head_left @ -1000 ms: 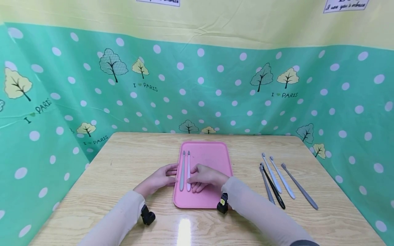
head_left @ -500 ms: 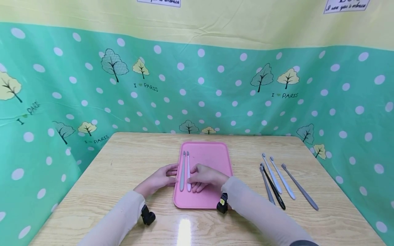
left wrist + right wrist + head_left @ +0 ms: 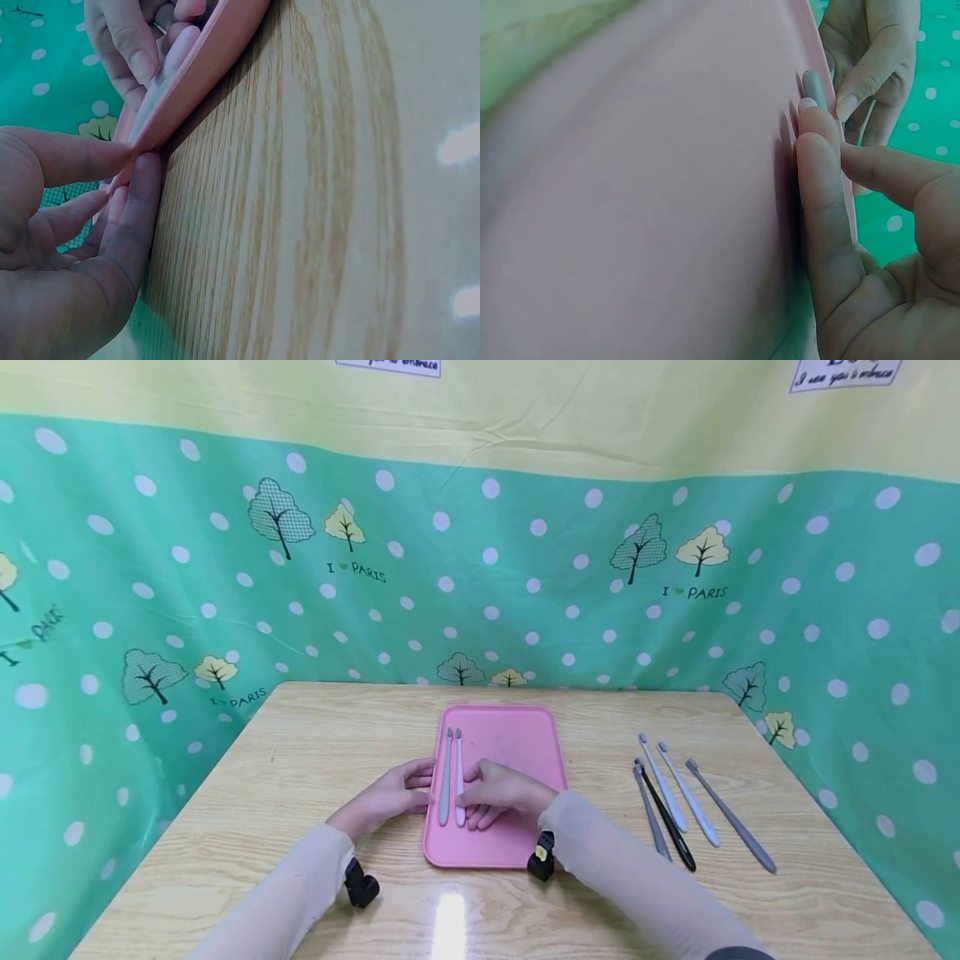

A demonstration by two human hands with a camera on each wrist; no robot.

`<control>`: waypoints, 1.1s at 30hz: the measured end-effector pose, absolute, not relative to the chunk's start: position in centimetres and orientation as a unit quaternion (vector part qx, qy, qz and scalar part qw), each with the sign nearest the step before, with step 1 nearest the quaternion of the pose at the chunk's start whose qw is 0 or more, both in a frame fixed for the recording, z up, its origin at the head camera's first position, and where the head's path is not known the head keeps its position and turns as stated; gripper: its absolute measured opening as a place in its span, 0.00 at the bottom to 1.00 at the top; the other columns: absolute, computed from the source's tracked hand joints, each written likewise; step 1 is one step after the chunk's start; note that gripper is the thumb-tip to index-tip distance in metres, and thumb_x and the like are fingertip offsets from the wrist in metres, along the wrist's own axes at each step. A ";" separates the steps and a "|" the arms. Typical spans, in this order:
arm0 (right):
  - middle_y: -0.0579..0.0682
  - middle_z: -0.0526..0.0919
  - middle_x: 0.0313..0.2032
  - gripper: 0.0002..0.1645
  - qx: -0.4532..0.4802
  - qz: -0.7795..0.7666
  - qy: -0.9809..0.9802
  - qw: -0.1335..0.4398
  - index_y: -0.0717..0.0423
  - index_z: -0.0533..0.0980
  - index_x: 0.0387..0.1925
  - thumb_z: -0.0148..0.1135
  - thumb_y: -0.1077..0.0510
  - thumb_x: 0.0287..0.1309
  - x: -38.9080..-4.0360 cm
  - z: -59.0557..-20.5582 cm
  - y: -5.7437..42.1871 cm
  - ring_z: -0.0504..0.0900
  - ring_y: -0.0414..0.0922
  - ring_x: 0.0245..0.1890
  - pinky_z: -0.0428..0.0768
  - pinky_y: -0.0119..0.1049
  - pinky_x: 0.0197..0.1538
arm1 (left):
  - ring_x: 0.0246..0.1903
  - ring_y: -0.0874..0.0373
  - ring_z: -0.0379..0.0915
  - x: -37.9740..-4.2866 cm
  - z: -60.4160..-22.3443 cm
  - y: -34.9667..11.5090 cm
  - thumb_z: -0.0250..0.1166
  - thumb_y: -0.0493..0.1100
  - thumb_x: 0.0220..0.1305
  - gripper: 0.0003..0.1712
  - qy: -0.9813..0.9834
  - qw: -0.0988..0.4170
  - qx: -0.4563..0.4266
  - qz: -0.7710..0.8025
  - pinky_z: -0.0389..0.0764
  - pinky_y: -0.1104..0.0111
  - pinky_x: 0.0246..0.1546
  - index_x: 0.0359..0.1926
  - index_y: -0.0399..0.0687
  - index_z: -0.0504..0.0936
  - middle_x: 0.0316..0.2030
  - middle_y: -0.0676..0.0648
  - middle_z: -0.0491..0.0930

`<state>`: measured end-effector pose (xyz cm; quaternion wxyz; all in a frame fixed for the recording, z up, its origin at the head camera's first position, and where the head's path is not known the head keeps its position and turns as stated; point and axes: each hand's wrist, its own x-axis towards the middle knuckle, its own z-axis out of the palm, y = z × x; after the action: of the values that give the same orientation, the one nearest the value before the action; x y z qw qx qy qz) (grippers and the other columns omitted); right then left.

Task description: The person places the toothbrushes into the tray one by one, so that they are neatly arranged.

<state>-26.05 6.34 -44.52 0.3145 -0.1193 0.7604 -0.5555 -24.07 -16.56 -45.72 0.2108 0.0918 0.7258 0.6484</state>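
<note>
A pink tray (image 3: 517, 735) lies on the table with two toothbrushes side by side along its left side, heads toward the back. The outer one is a grey toothbrush (image 3: 445, 785); the inner is a pale pink toothbrush (image 3: 460, 760). My right hand (image 3: 504, 793) reaches over the tray and pinches the pale pink toothbrush by its handle, thumb on the left. In the right wrist view its handle end (image 3: 808, 105) shows past my fingertips. At the tray's left edge, my left hand (image 3: 386, 797) pinches the rim (image 3: 176, 101) between thumb and fingers.
Right of the tray, several toothbrushes lie loosely fanned on the wooden table (image 3: 337, 718): a black toothbrush (image 3: 667, 818), two pale blue ones, a grey toothbrush (image 3: 651, 810) and a longer grey toothbrush (image 3: 731, 814). A green dotted curtain (image 3: 487, 585) hangs behind.
The pale pink toothbrush's head has shifted slightly left and back right. Both hands and the tray hold their places; the curtain at left has moved.
</note>
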 end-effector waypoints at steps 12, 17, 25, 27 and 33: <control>0.66 0.85 0.31 0.28 -0.114 -0.560 0.759 0.311 0.68 0.64 0.55 0.68 0.62 0.60 -25.7 -44.4 6.5 0.86 0.48 0.23 0.89 0.38 0.28 | 0.64 0.38 0.66 -24.0 -45.7 -16.4 0.59 0.27 0.65 0.40 0.730 0.206 0.085 0.645 0.82 0.59 0.57 0.75 0.31 0.54 0.68 0.29 0.63; 0.66 0.85 0.31 0.27 -0.112 -0.559 0.761 0.310 0.68 0.64 0.54 0.68 0.62 0.60 -25.5 -44.3 6.5 0.86 0.47 0.22 0.89 0.37 0.27 | 0.64 0.38 0.66 -24.0 -45.8 -16.4 0.59 0.27 0.65 0.40 0.732 0.205 0.081 0.645 0.82 0.59 0.57 0.75 0.32 0.54 0.68 0.30 0.63; 0.64 0.85 0.32 0.28 -0.114 -0.553 0.765 0.309 0.66 0.65 0.55 0.69 0.61 0.60 -25.3 -44.3 6.9 0.85 0.47 0.23 0.89 0.38 0.27 | 0.63 0.40 0.67 -23.8 -46.0 -16.3 0.59 0.27 0.64 0.40 0.733 0.200 0.073 0.646 0.82 0.60 0.56 0.75 0.33 0.56 0.66 0.32 0.65; 0.63 0.85 0.33 0.29 -0.119 -0.550 0.767 0.309 0.67 0.65 0.56 0.69 0.61 0.60 -25.3 -44.2 7.2 0.86 0.48 0.24 0.89 0.39 0.28 | 0.63 0.40 0.67 -23.8 -46.0 -16.4 0.60 0.27 0.64 0.40 0.732 0.202 0.075 0.646 0.82 0.60 0.56 0.75 0.33 0.55 0.66 0.31 0.65; 0.62 0.85 0.32 0.30 -0.140 -0.529 0.779 0.308 0.68 0.64 0.58 0.67 0.60 0.61 -25.2 -43.4 8.3 0.86 0.49 0.25 0.89 0.40 0.29 | 0.63 0.40 0.67 -23.8 -45.9 -16.5 0.60 0.27 0.64 0.41 0.732 0.201 0.079 0.647 0.82 0.60 0.57 0.75 0.32 0.55 0.66 0.31 0.64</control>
<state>-25.16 8.28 -43.44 0.3076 -0.1395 0.7787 -0.5288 -23.81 -16.49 -45.85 0.2014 0.0787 0.7316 0.6466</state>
